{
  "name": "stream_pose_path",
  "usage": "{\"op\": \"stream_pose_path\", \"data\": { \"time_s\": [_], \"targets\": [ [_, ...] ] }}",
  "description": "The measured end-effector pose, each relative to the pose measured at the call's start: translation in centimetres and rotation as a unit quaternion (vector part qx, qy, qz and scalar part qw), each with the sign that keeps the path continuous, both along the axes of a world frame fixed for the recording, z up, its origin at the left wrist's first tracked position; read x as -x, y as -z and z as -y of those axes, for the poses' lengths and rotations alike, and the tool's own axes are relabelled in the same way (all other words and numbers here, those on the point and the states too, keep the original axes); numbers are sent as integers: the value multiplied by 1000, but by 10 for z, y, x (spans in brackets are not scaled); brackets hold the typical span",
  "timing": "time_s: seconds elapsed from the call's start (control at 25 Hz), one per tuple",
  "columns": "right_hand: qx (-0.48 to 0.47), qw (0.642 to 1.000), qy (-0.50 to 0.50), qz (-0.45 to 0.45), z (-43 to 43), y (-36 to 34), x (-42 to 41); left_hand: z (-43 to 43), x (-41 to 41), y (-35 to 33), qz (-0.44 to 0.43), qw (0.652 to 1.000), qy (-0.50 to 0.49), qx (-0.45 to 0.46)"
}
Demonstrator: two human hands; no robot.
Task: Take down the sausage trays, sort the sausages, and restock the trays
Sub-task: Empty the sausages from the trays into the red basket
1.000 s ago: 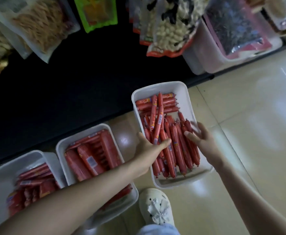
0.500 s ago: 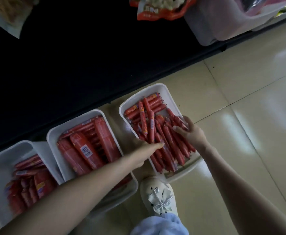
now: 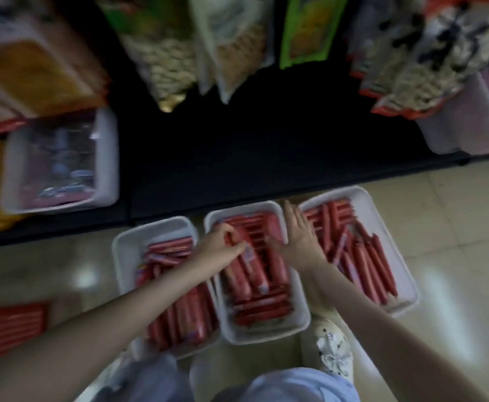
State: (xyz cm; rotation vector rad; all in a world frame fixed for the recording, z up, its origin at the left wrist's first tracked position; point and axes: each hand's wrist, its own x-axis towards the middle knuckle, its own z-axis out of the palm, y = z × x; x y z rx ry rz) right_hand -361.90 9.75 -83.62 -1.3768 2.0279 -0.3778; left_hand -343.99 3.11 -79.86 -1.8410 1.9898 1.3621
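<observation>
Left tray [image 3: 121,256]: on the floor [image 3: 455,256]; sausages [image 3: 179,314] at the far end lie crosswise, the nearer ones lengthwise.
Left hand [image 3: 223,245]: grip curled round one of the thick sausages [image 3: 254,274].
Middle tray [image 3: 266,335]: thick sausages, mostly lengthwise, crosswise at both ends.
Right hand [image 3: 298,236]: fingers straight over the middle tray's right rim, pointing at the shelf.
Right tray [image 3: 382,221]: thin sausages [image 3: 368,262], mostly lengthwise and slanted.

The sausages [image 3: 252,274] at the grip are red, their trays [image 3: 269,336] white. Nearer than it, a white shoe [image 3: 334,351]; beyond, a black shelf [image 3: 252,158] and green packet [image 3: 310,30].
</observation>
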Motion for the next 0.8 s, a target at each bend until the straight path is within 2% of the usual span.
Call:
{"op": "stream_pose_path", "data": {
  "time_s": [0.12, 0.28, 0.4, 0.48, 0.64, 0.72, 0.8],
  "targets": [
    [36, 985, -162, 38, 46, -23, -132, 3, -135, -29, 37, 989, -114, 92],
    [42, 941, -333, 35, 78, -40, -295, -26, -295, -21, 148, 956, -220, 122],
    [17, 896, -443, 10, 85, -36, -388, -49, -372, -5, 245, 935, -220, 135],
    [26, 866, -499, -11, 86, -29, -436, -60, -397, 1, 262, 935, -176, 160],
    [146, 800, -581, -23, 78, -13, -492, -68, -432, 11, 296, 925, -187, 151],
    [148, 789, -594, -40, 76, -7, -505, -66, -447, 15, 287, 924, -235, 93],
    [139, 795, -586, -73, 79, -4, -505, -65, -454, 21, 153, 946, -272, 84]
  ]
}}
